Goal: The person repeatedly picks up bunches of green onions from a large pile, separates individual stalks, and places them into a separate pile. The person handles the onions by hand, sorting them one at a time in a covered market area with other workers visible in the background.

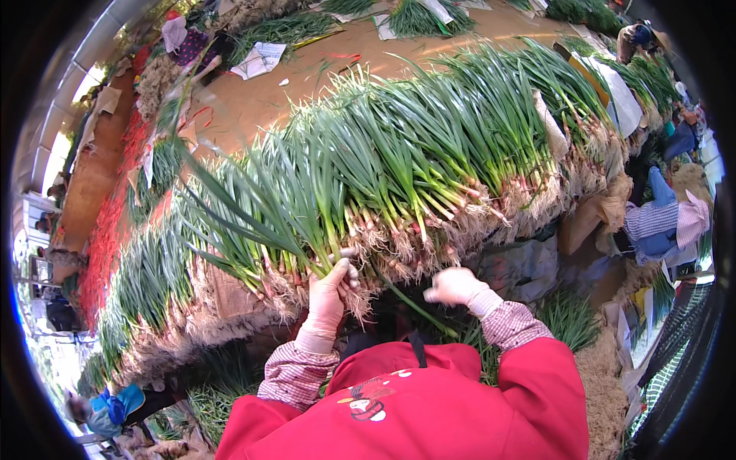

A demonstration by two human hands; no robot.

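Observation:
My left hand (326, 293), which seems to wear a thin pale glove, is closed around a few scallions (328, 230). Their long green leaves fan up and to the left, blurred at the tips, while their stringy roots (357, 305) hang below my fist. My right hand (457, 286) is to the right, off the front edge of the scallion row (402, 149), with its fingers curled and blurred. Whether anything is between those fingers is not visible. A single loose leaf (417, 307) slants down between my two hands, over the red apron (414, 397).
Scallions line the brown table (270, 98), roots towards me. A sheet of printed paper (261, 59) and more bundles (428, 20) lie farther back. Cut greens (566, 319) heap at my lower right. Other people (661, 221) are on the right, at lower left and across the table.

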